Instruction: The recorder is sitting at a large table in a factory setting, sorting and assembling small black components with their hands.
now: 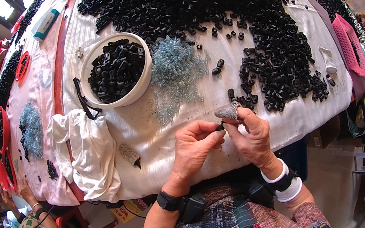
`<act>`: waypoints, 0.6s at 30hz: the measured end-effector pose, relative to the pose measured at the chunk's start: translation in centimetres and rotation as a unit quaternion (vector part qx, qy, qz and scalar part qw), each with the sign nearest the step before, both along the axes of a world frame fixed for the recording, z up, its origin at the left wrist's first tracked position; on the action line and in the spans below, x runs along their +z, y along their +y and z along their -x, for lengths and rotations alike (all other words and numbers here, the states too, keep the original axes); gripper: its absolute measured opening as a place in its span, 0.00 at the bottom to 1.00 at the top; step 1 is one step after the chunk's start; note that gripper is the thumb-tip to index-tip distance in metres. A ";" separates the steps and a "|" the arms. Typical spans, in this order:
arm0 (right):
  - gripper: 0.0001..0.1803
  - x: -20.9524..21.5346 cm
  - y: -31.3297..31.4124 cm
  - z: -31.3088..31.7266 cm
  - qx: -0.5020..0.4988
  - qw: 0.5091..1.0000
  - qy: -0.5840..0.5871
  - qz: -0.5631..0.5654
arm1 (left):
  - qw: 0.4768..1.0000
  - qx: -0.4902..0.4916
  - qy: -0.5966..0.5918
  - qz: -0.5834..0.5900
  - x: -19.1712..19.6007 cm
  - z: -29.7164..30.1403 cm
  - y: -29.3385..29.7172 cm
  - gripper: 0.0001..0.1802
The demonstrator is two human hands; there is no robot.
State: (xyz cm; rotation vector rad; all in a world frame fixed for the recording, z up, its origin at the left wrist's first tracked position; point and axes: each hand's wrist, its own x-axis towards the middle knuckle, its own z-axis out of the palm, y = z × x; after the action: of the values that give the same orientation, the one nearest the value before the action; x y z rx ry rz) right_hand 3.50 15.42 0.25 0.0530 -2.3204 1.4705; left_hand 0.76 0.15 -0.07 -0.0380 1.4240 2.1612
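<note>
Black plastic part (219, 127) pinched between both hands.
Left hand (195, 143) and right hand (251, 137) grip it; right forefinger wears a grey cover (228, 112).

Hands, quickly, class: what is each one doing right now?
Left hand: closed, pinching a small black part.
Right hand: closed, fingertips on the same part; grey cover on its forefinger.
</note>
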 end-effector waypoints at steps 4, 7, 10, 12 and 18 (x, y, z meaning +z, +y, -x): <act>0.16 0.3 0.2 0.1 0.011 0.998 0.019 -0.053 | 1.000 -0.007 -0.001 0.007 -0.2 0.1 -0.1 0.08; 0.16 0.4 0.0 0.3 -0.002 0.999 0.010 -0.045 | 1.000 -0.010 -0.029 0.002 -0.2 0.4 -0.1 0.08; 0.15 0.5 -0.1 0.5 -0.002 0.999 0.022 -0.045 | 0.999 -0.020 -0.043 -0.001 0.0 0.6 -0.3 0.08; 0.16 0.6 -0.2 0.5 -0.004 0.998 0.026 -0.052 | 0.997 -0.024 -0.066 -0.018 0.2 0.8 -0.4 0.09; 0.17 0.6 -0.3 0.4 0.013 0.994 0.053 -0.098 | 0.993 -0.030 -0.115 0.012 0.7 1.3 -0.1 0.08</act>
State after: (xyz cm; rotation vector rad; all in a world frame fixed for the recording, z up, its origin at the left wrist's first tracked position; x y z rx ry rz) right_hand 3.09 15.14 0.89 0.2115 -2.3769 1.2161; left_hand -0.56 0.04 0.61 -0.2425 1.3017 2.0188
